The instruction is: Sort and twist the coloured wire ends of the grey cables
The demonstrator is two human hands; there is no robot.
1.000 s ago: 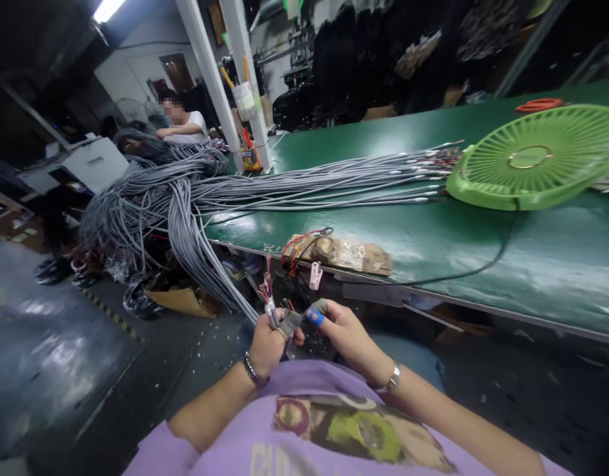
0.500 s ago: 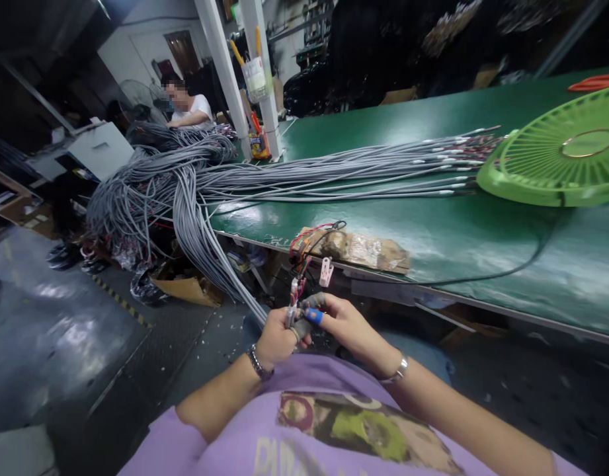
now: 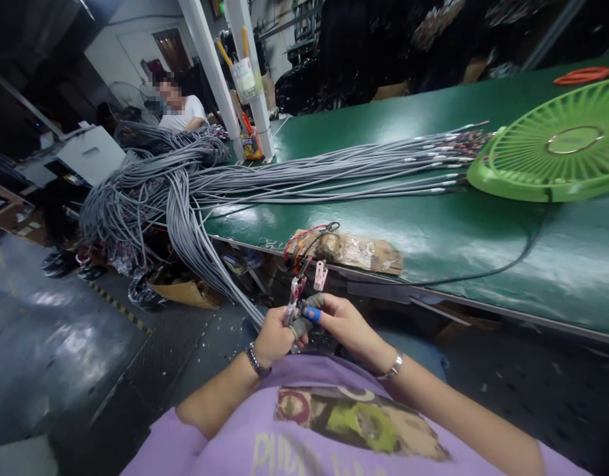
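Note:
My left hand (image 3: 277, 336) is closed round a grey cable (image 3: 288, 313), whose end with thin coloured wires (image 3: 297, 287) sticks up past the fingers. My right hand (image 3: 341, 320) meets it there, thumb and fingers pinched together against the left fingertips; what lies in the pinch is too small to make out. Blue tape covers the right thumb, and grey covers wrap some fingers of both hands. Just beyond, at the table edge, a pale pink clip (image 3: 321, 276) hangs by a wooden board (image 3: 368, 254) with red, black and orange leads.
A thick bundle of grey cables (image 3: 195, 231) droops off the green table (image 3: 433, 244) towards my left side; more lie along the top. A green fan (image 3: 557, 145) stands at right, its black cord trailing across. White posts (image 3: 257, 112) rise at the back. Another person (image 3: 185, 114) sits far left.
The view has shifted slightly, so the scene sits a little further left. My hands keep nearly the same hold, close together at the cable end.

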